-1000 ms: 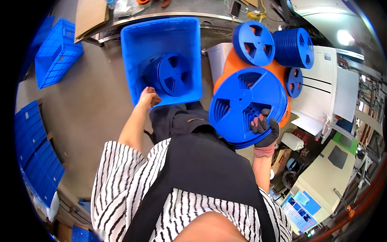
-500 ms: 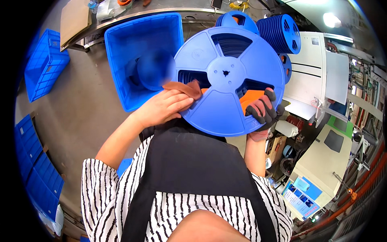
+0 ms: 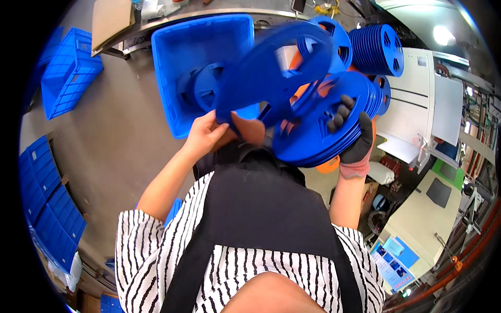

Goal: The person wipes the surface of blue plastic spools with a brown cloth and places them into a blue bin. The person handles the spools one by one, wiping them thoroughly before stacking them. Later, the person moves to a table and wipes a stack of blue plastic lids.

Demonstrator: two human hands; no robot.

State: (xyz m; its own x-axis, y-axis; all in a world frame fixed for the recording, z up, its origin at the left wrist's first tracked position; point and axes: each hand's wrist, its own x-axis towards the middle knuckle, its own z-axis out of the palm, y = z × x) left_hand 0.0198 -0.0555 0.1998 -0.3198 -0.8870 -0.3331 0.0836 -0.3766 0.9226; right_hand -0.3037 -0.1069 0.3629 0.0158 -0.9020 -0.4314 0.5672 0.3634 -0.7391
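Left hand (image 3: pixel 204 134): is no longer lying with the cloth on the top face, is now pinching one blue disc (image 3: pixel 250 73) by its rim | blue disc: is tilting up off the disc stack (image 3: pixel 313 141), blurring | brown cloth (image 3: pixel 253 131): is now showing below the disc's lower edge

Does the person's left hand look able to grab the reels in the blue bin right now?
Probably not without letting go: the left hand pinches the lifted blue reel by its edge. The open blue bin beside it otherwise leaves the reels inside fairly free.
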